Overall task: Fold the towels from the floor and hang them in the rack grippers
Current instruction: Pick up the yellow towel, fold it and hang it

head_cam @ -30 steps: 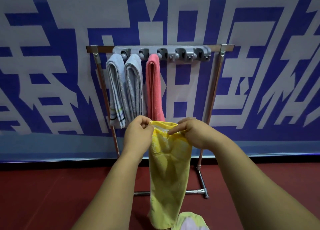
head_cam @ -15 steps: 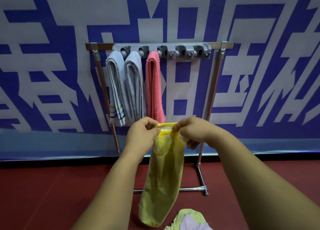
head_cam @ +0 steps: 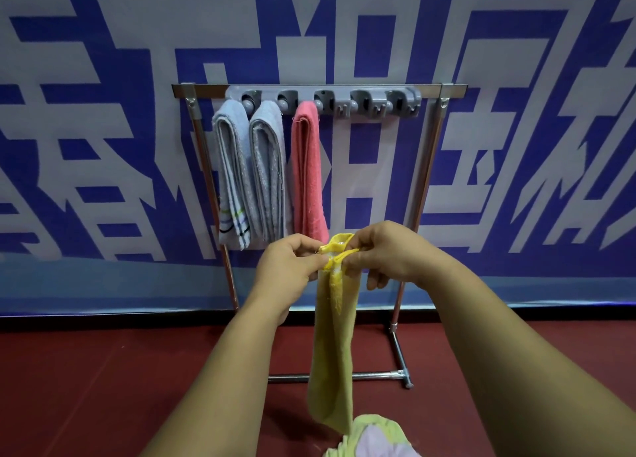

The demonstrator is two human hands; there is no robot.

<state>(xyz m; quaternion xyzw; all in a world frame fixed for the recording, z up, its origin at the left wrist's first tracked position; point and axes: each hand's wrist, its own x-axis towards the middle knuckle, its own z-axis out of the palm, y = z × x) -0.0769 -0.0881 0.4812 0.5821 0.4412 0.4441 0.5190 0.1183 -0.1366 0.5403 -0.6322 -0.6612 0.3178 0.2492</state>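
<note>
Before the rack: a person faces a metal rack point(head_cam: 427, 181) standing on a red floor point(head_cam: 103, 387), with both hands raised in front of its lower half.
Left hand point(head_cam: 289, 265): fingers curled, pinching the top hem of a yellow towel point(head_cam: 335, 353).
Right hand point(head_cam: 382, 257): thumb and forefinger pinch the same hem, touching the left; the other fingers hang loosely curled below.
Yellow towel: hangs from the two hands as a long narrow strip, clear of the rack, its lower end close to a pile of cloth point(head_cam: 371, 436) on the floor.
Already hung: two grey towels point(head_cam: 232, 167) and a pink towel point(head_cam: 306, 167), side by side under the left part of the gripper strip point(head_cam: 409, 93).
Free places: the grippers to the right of the pink towel look empty.
Step in hand: probably the last of the folding, with the top edges being gathered into one bunch.
Next move: likely raising that bunch to the free gripper just beside the pink towel and pushing it in, which calls for keeping the layers pinched together so none slips out.
Left over: the pile suggests more towels to fold.
</note>
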